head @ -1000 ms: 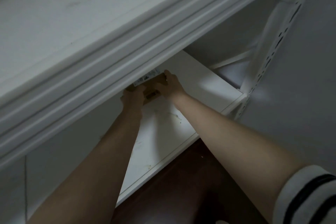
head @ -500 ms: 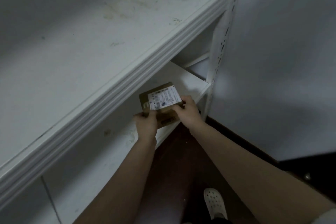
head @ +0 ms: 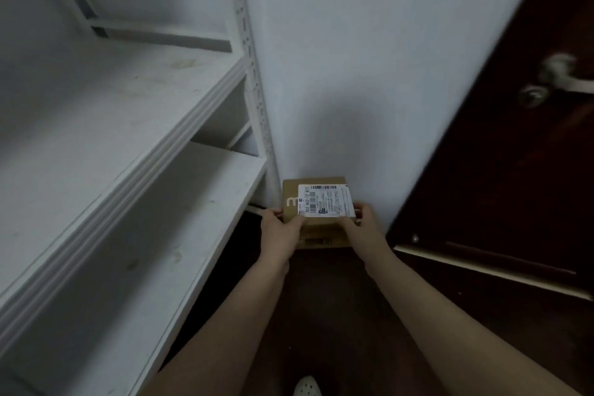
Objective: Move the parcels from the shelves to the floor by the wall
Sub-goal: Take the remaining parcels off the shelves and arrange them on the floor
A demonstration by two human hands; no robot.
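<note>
Near wall: left hand, right hand outstretched, gripping parcel by sides.

Both hands on 1 brown parcel, white label facing up, at the foot of the wall, just right of the shelf post. L hand grips its near left edge, thumb on top; R hand grips the near right corner. Can't tell if it touches the dark floor. 2 scuffed white shelves on the left. Dark door w/ blurred handle at right. White shoe at the near edge.
</note>
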